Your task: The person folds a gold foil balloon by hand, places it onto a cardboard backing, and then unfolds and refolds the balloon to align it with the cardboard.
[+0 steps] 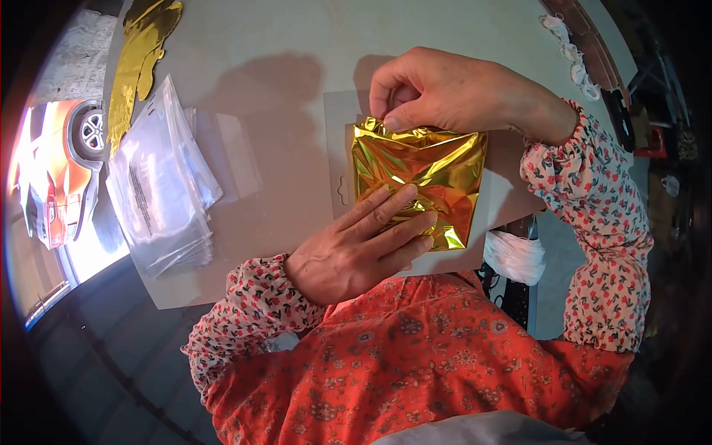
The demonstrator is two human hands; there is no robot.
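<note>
A folded piece of shiny gold foil (423,159) lies on the table in front of me. Under it is a clear plastic bag (339,148), whose hang-hole edge shows on the left. My left hand (363,241) rests flat on the foil's lower part, fingers stretched out. At the foil's top edge, my right hand (437,93) is closed, with thumb and bent fingers pinching the crumpled edge. Part of the right fingertips is hidden behind the thumb.
A stack of clear plastic bags (159,189) lies at the table's left edge. Behind it is more gold foil (141,59). White tied bundles (571,55) line the far right edge. A bundle of white strands (514,257) hangs by the near edge.
</note>
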